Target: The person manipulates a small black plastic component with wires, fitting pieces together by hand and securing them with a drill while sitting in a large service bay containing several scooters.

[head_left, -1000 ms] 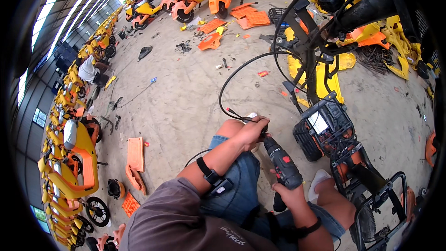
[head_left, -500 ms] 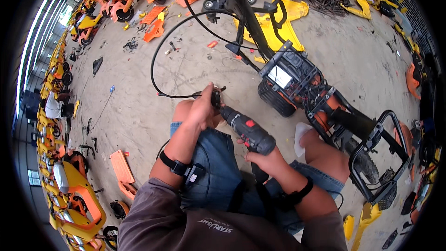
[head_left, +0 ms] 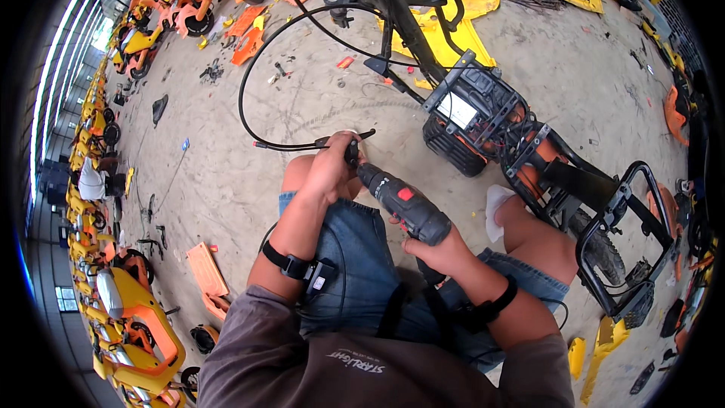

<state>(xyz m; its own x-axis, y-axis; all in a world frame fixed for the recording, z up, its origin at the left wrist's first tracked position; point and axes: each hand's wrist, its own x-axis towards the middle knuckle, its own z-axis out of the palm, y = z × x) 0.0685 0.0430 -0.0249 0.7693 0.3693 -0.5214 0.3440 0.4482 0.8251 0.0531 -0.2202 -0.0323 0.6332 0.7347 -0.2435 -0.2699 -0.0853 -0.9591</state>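
Note:
My left hand [head_left: 331,170] is closed around a black brake lever assembly [head_left: 352,153] in front of my knee. Its lever end sticks out past the fingers, and a black cable [head_left: 243,98] loops from it up toward the stripped vehicle frame. In my right hand [head_left: 444,254] is a black cordless drill [head_left: 406,202] with a red patch on its body, gripped by the handle. The drill's nose points at the lever assembly, close beside my left hand. Whether the bit touches it is hidden.
A stripped scooter frame [head_left: 555,174] with exposed wiring stands to my right, near my leg. Yellow panels [head_left: 453,34] lie behind it. Orange panels [head_left: 205,268] and small scraps litter the concrete floor [head_left: 196,181]. Yellow scooters [head_left: 140,325] line the left side.
The lever assembly has turned slightly in my left hand, so its end shows more, and the cable loop has shifted. The drill stays aimed at it. The whole view has moved a little.

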